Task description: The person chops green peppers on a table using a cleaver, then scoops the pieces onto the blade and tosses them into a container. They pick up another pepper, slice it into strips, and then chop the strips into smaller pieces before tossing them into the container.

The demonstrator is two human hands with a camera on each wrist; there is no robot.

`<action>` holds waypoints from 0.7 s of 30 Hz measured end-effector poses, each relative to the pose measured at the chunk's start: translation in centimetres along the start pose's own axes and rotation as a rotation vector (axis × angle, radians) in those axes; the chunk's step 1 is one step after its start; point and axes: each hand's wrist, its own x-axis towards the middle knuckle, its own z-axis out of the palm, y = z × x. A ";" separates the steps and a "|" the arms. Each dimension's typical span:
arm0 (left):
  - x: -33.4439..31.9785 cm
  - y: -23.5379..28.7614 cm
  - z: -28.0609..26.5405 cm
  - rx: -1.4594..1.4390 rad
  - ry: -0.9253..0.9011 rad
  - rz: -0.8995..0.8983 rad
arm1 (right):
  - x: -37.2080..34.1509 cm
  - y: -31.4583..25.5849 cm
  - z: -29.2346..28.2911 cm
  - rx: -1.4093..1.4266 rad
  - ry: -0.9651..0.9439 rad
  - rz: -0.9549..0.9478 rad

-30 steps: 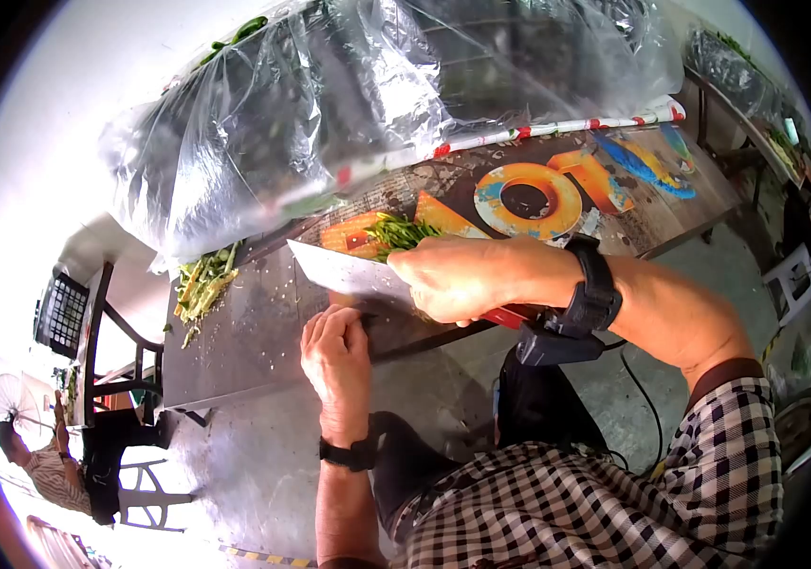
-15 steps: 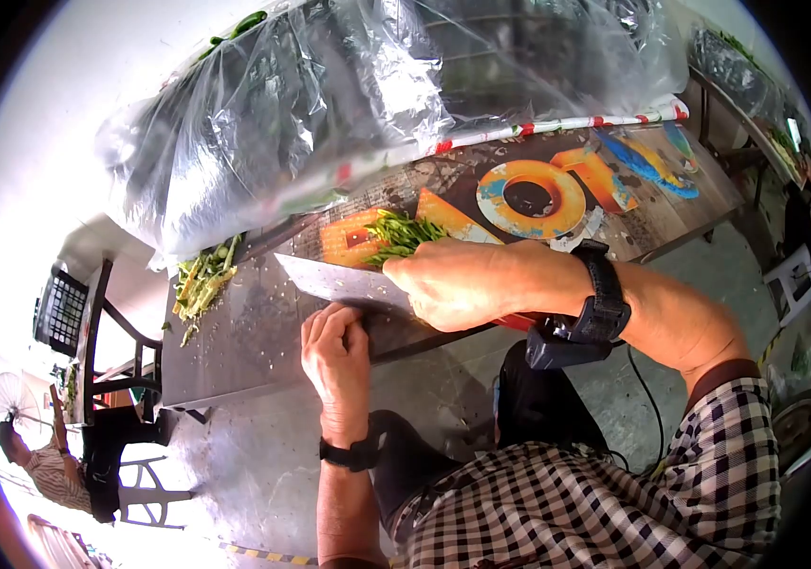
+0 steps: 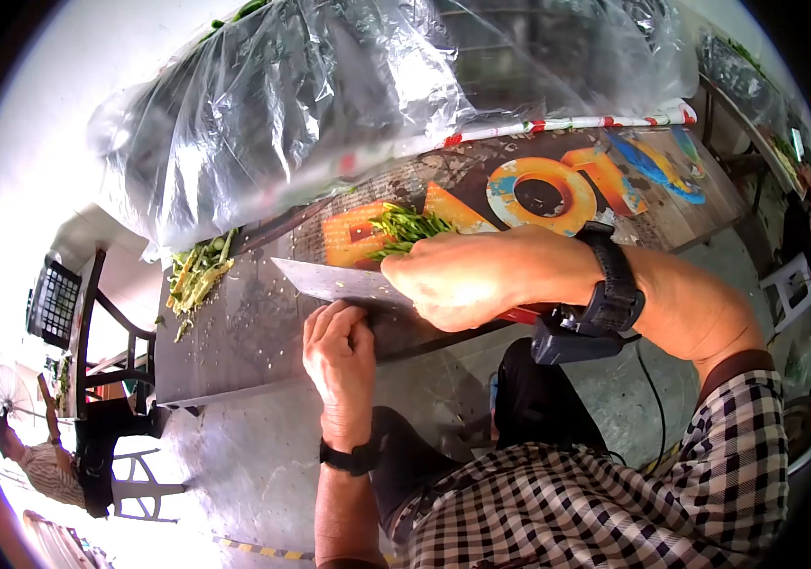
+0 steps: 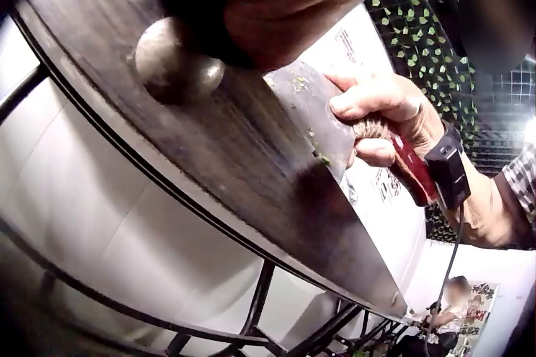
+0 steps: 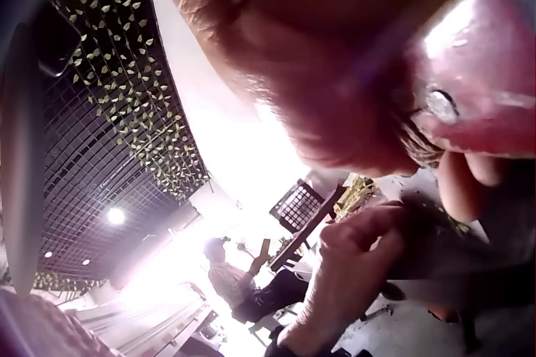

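My right hand point(image 3: 486, 275) grips a broad-bladed cleaver point(image 3: 325, 282) by its red handle point(image 4: 412, 171), wrapped in twine near the blade. The blade points left across the table, with small green bits stuck to its face in the left wrist view. A bunch of slender green vegetable stems point(image 3: 407, 229) lies just beyond the blade and right hand, partly covered by them. My left hand point(image 3: 339, 346) rests at the table's near edge, fingers curled, knuckles close to the blade's lower edge. Nothing shows in its grasp.
Pale green trimmings point(image 3: 199, 277) lie on the left end of the dark wooden table point(image 3: 225, 346). Clear plastic sheeting point(image 3: 311, 123) covers a bulky load along the far side. Another person point(image 3: 50, 465) sits at the left near a black crate point(image 3: 55, 302).
The right hand and cleaver have shifted slightly, the blade tip moving left and down. The left hand stays by the table edge. The whole view has shifted a little.
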 end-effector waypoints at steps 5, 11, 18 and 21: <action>0.2 0.0 0.1 0.016 -0.007 0.011 | 4.5 -1.9 -0.1 -0.018 -0.030 -0.020; 0.1 0.3 -0.2 -0.024 0.010 -0.049 | 4.4 -1.0 -1.2 0.065 0.008 -0.003; -0.2 0.3 -0.5 -0.172 0.130 -0.170 | -2.0 1.8 -2.1 0.532 0.329 -0.050; -0.4 -0.1 -0.5 -0.233 0.188 -0.251 | -3.7 0.7 -2.4 0.466 0.238 0.026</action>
